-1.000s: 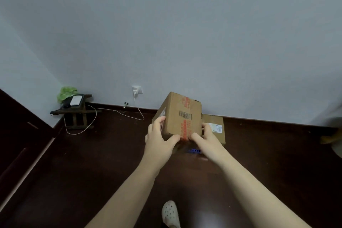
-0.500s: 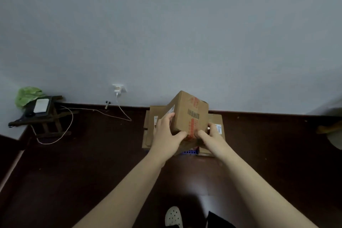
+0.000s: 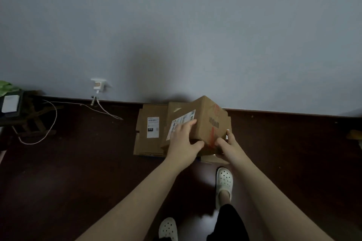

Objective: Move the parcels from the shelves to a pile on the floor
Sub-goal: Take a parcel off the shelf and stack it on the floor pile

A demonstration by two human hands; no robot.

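Hands: left hand (image 3: 183, 143) and right hand (image 3: 228, 147) grip the small brown cardboard box with red tape (image 3: 207, 123) from either side, thumbs on its near edge.
Change: the box has come down onto or just over the flat cardboard parcels (image 3: 150, 129) by the grey wall (image 3: 176, 35); contact unclear.
Meaning: set-down on the pile looks close.

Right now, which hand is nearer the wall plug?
Left. The left hand grips the left side of the box, toward the plug. The right hand grips the box's right corner, farther from the plug.
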